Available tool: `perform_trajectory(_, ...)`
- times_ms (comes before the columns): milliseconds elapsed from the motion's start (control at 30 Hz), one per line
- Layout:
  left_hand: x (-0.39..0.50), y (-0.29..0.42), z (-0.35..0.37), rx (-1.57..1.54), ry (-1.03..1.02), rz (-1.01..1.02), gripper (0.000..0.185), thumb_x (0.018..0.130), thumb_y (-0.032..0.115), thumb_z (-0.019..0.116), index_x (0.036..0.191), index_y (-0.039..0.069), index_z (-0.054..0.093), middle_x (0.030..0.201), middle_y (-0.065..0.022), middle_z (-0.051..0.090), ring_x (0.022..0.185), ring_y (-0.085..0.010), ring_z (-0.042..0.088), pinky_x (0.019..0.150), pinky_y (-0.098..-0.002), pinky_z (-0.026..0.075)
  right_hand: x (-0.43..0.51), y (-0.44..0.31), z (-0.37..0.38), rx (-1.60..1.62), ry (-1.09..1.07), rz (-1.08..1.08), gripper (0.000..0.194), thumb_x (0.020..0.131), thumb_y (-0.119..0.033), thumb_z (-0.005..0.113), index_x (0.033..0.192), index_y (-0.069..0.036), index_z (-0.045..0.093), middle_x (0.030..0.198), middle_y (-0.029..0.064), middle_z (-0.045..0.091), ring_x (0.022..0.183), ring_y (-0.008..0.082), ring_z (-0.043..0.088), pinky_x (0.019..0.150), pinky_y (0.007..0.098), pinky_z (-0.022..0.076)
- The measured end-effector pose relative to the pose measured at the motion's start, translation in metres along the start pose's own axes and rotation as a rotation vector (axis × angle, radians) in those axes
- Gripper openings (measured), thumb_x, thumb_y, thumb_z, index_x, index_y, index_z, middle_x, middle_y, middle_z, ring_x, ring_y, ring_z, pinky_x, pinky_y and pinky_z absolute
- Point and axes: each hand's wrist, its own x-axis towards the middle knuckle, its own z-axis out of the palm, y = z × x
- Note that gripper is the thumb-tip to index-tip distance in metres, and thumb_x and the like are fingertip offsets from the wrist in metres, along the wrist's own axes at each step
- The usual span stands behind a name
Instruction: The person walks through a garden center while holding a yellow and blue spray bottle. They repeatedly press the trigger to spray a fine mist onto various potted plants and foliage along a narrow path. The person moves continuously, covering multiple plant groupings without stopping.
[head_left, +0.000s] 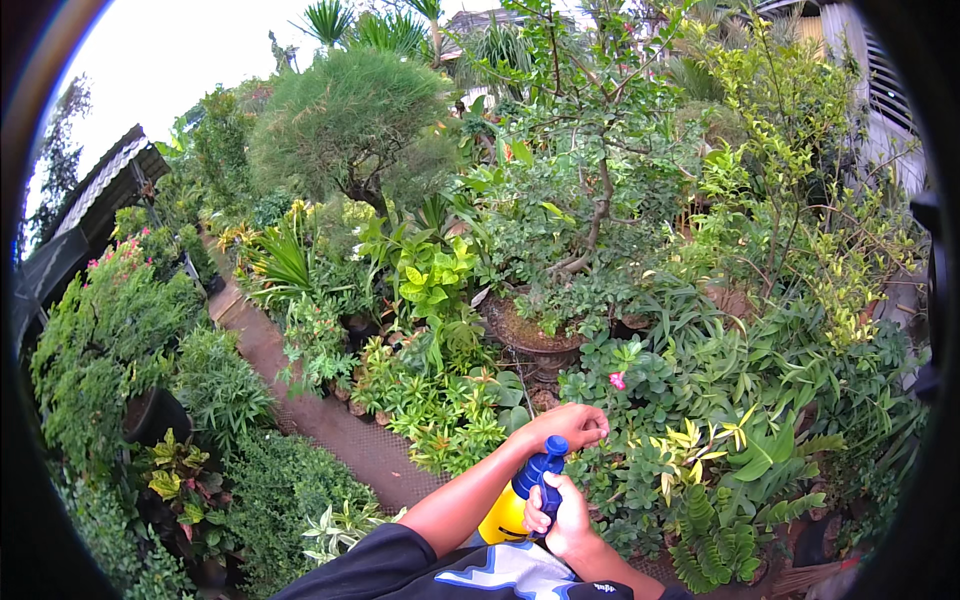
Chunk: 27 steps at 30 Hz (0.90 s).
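A pump pressure sprayer (506, 516) with a yellow tank and a blue top is upright close against my body. My right hand (561, 514) is wrapped around its blue handle. My left hand (574, 426) reaches past the blue pump knob (556, 445), beyond the sprayer, with its fingers partly curled; whether it holds anything does not show. Just past the left hand, a pink flower (617, 380) stands among green leaves. A round stone-like planter (525, 330) on a pedestal, holding a small twisted tree, is farther ahead.
A paved path (337, 442) runs from near my left side up to the upper left, with dense plants on both sides. A black pot (159, 416) stands at the left. Ferns (712, 540) crowd the lower right, near a broom-like bundle (814, 577). A roofed structure (97, 187) is at far left.
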Motion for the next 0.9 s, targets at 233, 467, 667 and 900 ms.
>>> perform_trajectory(233, -0.003, 0.000, -0.004, -0.021, 0.022, -0.018, 0.023, 0.096, 0.020, 0.061, 0.109, 0.001, 0.066, 0.091, -0.0087, 0.074, 0.084, -0.0184, 0.071, 0.079, -0.0338, 0.056, 0.004, -0.001, -0.001, -0.010, -0.026, 0.001, 0.047, 0.100, -0.041, 0.043, 0.069, -0.008, 0.052, 0.045, 0.0029, 0.041, 0.037, 0.0153, 0.036, 0.046, 0.0293, 0.0340)
perform_trajectory(467, -0.004, 0.001, -0.007, -0.003, 0.036, -0.024, 0.023, 0.096, 0.019, 0.061, 0.109, 0.000, 0.066, 0.091, -0.0088, 0.074, 0.084, -0.0183, 0.071, 0.079, -0.0334, 0.056, 0.006, -0.004, -0.001, -0.018, -0.033, 0.013, 0.047, 0.100, -0.042, 0.043, 0.070, -0.007, 0.053, 0.045, 0.0030, 0.042, 0.037, 0.0161, 0.037, 0.048, 0.0305, 0.0353)
perform_trajectory(667, 0.005, -0.001, 0.000, -0.013, 0.021, -0.004, 0.023, 0.096, 0.020, 0.061, 0.109, 0.000, 0.066, 0.090, -0.0091, 0.074, 0.083, -0.0185, 0.071, 0.078, -0.0339, 0.056, 0.002, -0.006, -0.006, -0.005, -0.019, -0.003, 0.047, 0.100, -0.043, 0.044, 0.070, -0.008, 0.054, 0.045, 0.0030, 0.043, 0.037, 0.0161, 0.038, 0.049, 0.0303, 0.0356)
perform_trajectory(900, 0.016, -0.001, 0.008, -0.006, -0.006, 0.034, 0.023, 0.097, 0.019, 0.060, 0.108, 0.000, 0.066, 0.088, -0.0095, 0.074, 0.081, -0.0181, 0.070, 0.077, -0.0336, 0.056, -0.003, -0.007, -0.007, 0.012, 0.026, -0.024, 0.048, 0.100, -0.044, 0.044, 0.070, -0.008, 0.054, 0.046, 0.0025, 0.043, 0.037, 0.0156, 0.038, 0.049, 0.0299, 0.0355)
